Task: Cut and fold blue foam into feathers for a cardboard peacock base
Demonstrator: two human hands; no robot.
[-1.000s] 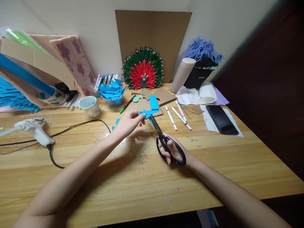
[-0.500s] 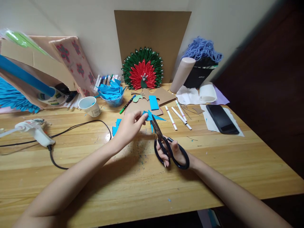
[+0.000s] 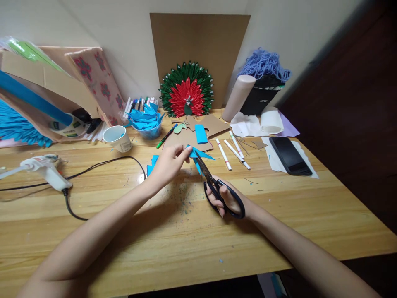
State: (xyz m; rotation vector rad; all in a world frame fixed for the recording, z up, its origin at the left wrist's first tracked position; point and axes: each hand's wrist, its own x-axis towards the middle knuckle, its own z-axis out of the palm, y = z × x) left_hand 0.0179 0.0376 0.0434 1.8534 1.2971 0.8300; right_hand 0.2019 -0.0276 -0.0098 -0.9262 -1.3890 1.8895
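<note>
Over wooden table beside pale wall, pinches blue pieces in outstretched left hand, grips black-handled scissors in right hand.

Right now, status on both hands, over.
Left hand pinching thin, pointed blue piece. Right hand gripping black-handled metal scissors, tips at the piece. Slim white markers to the right.

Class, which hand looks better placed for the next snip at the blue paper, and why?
Probably the right hand: it holds the black-handled scissors, their blades at the blue paper. The left hand is occupied, pinching that paper.
</note>
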